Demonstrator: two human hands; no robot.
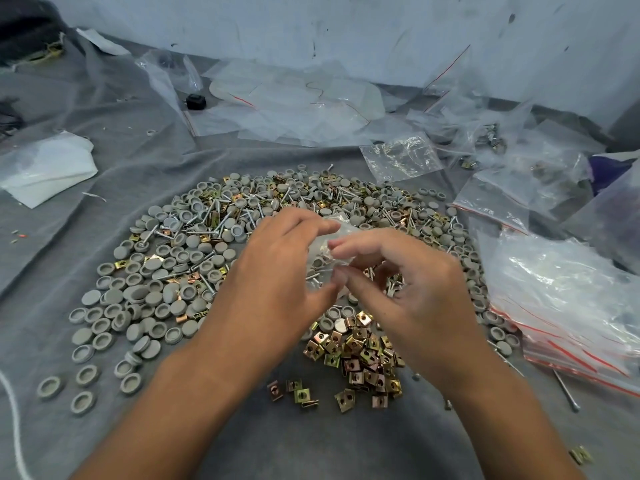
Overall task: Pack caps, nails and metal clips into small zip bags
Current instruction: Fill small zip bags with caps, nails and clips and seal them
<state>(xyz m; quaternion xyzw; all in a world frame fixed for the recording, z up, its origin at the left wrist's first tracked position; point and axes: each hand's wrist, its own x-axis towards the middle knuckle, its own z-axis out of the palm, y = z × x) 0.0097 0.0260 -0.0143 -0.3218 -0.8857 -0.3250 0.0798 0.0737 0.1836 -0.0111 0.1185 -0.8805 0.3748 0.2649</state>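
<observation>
- Between your two hands, above the middle of the pile, you hold a small zip bag (329,258); screws and a cap show through its clear plastic.
- Your left hand (277,271) pinches the bag's left side with thumb and curled fingers.
- Your right hand (408,282) pinches its right edge, fingers bent toward the left hand.
- Under the hands, grey caps (145,292) and nails (214,216) lie spread over the grey cloth (311,441).
- Metal clips (360,355) gather just beneath your right wrist.
- To your right lies a stack of red-striped zip bags (568,306).
- Far back, more clear bags (298,102) are scattered along the wall.
</observation>
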